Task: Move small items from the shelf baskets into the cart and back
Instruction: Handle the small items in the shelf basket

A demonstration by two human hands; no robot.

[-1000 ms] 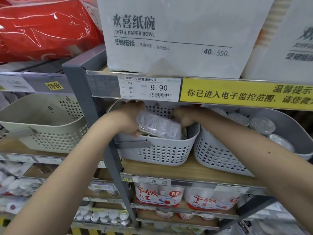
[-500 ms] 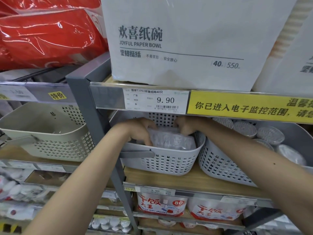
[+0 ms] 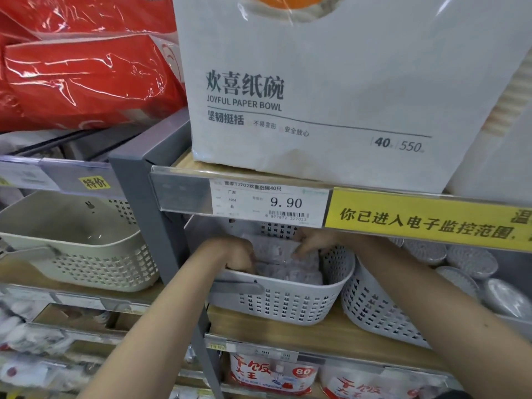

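Clear packet [image 3: 283,256] down inside gray basket [image 3: 283,305], under the shelf edge. Left hand [image 3: 231,254] and right hand [image 3: 312,243] both gripping it. Slippery wrap; could slide out, or bump the price strip [image 3: 267,201] coming up.

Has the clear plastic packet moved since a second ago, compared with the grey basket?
Yes. The clear plastic packet, held by the left hand and right hand, has gone down: earlier above the grey basket's rim, now inside it.
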